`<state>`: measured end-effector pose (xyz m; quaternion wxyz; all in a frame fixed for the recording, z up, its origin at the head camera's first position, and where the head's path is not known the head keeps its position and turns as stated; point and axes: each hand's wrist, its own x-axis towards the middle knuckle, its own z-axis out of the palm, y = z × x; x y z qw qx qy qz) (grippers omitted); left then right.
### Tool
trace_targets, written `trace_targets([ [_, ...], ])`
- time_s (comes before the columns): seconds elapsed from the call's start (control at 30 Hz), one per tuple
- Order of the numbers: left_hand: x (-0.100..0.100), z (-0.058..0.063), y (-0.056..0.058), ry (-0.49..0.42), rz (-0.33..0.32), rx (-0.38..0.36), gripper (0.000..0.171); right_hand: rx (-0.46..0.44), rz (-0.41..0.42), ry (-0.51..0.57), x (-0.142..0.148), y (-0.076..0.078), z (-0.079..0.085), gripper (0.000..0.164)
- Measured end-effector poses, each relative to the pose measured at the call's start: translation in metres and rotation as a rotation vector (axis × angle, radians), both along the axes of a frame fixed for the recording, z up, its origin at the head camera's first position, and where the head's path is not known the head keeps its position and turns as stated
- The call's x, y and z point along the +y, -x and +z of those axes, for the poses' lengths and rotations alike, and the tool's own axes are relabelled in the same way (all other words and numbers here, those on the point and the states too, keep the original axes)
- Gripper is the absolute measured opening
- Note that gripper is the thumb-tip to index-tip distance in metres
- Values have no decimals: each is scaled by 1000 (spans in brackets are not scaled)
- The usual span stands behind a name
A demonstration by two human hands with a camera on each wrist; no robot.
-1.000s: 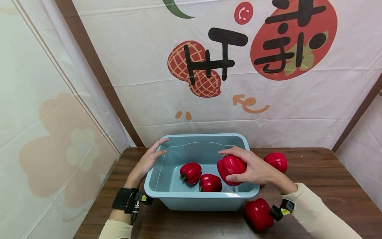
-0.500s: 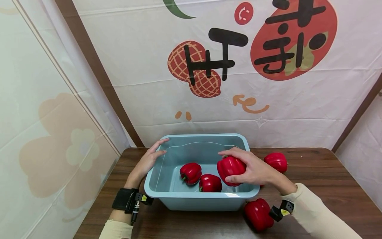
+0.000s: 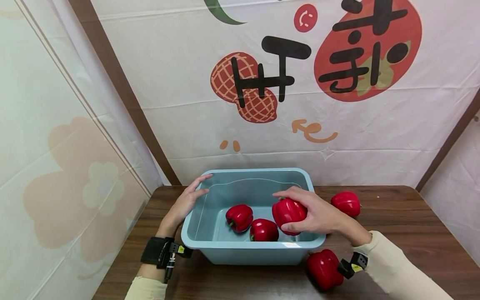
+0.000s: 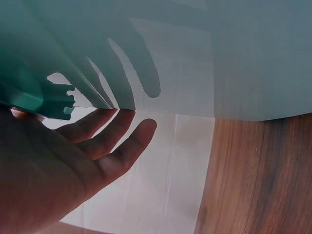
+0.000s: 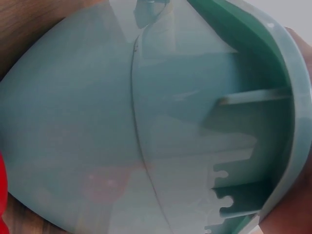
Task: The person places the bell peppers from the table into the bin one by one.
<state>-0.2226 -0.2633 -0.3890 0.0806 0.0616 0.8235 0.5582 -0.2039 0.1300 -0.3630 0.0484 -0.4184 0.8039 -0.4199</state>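
Observation:
A light blue plastic tub [image 3: 247, 255] stands on the table with two red bell peppers inside, one pepper [image 3: 240, 217] by its middle and another pepper [image 3: 264, 230] near the front wall. My right hand [image 3: 313, 212] holds a third red bell pepper [image 3: 288, 213] above the tub's right part, thumb at the front and fingers behind. At the tub's left rim rests my left hand [image 3: 186, 203], fingers extended. In the left wrist view, fingers [image 4: 122, 151] of that hand lie by the tub's outer wall [image 4: 185, 63]. The right wrist view shows the tub's outer side [image 5: 87, 112], not the held pepper.
One red bell pepper [image 3: 324, 270] lies in front of the tub's right corner. Another bell pepper [image 3: 346, 203] sits behind my right forearm. The wooden table [image 3: 405, 233] ends at a printed cloth backdrop [image 3: 180, 125]; a cloth side wall [image 3: 75, 166] stands at the left.
My right hand has lowered slightly and shifted a little left with the held bell pepper. The left hand stays at the tub's rim.

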Motion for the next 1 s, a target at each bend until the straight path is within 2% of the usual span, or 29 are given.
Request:
trace_targets([
  [0.2,0,1,0,20,-5,28,49,16,-11,-27,-2,-1,-1,73],
  [0.63,1,-1,0,4,2,12,48,35,-30,-74,-4,-4,-1,77],
  [1.0,1,-2,0,27,8,14,48,40,-48,-112,-5,-5,-2,79],
])
